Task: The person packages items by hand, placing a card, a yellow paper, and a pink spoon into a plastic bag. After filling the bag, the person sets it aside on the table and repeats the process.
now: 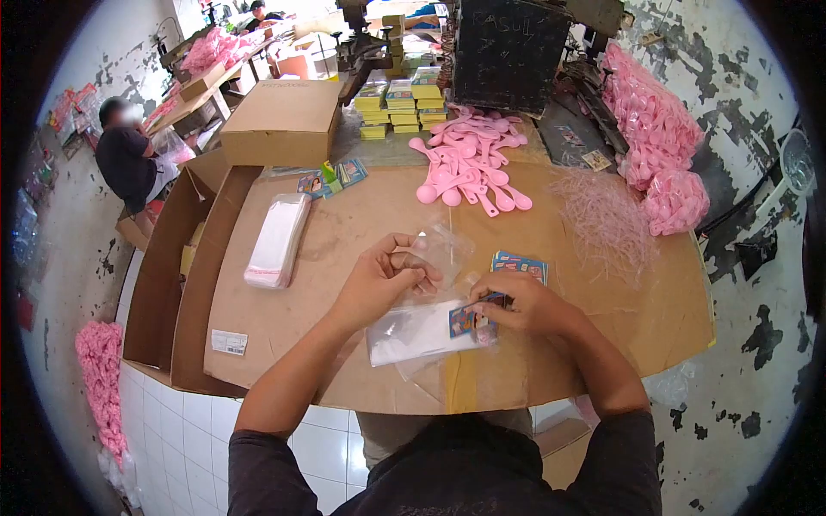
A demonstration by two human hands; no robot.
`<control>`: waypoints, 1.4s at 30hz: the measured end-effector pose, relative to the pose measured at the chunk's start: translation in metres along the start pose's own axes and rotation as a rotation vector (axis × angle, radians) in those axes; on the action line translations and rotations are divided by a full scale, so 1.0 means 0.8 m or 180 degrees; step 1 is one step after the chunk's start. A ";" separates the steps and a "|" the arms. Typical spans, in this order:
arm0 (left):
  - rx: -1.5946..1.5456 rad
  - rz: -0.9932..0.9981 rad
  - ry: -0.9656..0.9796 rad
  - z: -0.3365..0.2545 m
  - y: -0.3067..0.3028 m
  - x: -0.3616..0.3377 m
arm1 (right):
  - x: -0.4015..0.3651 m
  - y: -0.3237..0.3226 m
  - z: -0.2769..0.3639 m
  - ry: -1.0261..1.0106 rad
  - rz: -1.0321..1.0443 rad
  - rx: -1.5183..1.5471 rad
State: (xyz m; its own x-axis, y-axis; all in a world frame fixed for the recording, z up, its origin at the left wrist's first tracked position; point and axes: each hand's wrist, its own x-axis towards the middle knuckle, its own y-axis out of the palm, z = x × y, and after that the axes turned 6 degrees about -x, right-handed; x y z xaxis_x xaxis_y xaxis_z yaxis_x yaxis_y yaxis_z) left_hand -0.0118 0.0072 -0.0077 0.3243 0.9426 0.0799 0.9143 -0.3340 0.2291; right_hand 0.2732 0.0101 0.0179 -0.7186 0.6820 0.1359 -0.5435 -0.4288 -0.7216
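Note:
My left hand [385, 277] pinches the top of a small clear plastic bag [440, 249] held up over the cardboard-covered table [344, 224]. My right hand [520, 303] presses a colourful printed card [469, 320] onto a flat clear bag [413, 334] lying on the table in front of me. A few more printed cards [519, 265] lie just beyond my right hand. A heap of pink plastic spoons [469, 163] sits further back in the middle.
A stack of clear bags [277, 239] lies at the left. Open cardboard boxes [185, 275] stand at the table's left edge, a closed box [282, 120] behind. Bags of pink spoons [658, 138] pile at the right, pink shreds [602, 219] near them. A person [127, 159] sits far left.

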 end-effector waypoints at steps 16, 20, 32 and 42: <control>0.0241 0.0157 -0.0359 -0.007 0.040 -0.013 | 0.008 -0.005 0.004 0.0235 -0.1890 0.0525; 0.0233 0.0249 -0.0279 -0.005 0.043 -0.015 | 0.010 -0.010 0.013 -0.0130 -0.1898 -0.0280; 0.0491 0.0206 -0.0203 0.003 0.041 -0.016 | 0.012 -0.001 0.009 -0.0059 -0.2013 0.0295; 0.1180 0.0460 0.0028 0.008 0.050 -0.021 | 0.013 -0.002 0.023 -0.0190 -0.0732 0.0146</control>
State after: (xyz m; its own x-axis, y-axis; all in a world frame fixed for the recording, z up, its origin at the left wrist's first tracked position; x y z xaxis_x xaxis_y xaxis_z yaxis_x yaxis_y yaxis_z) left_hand 0.0209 -0.0218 -0.0063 0.4554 0.8852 0.0944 0.8855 -0.4395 -0.1507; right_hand 0.2585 0.0065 0.0328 -0.5974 0.7291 0.3340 -0.7139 -0.2938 -0.6357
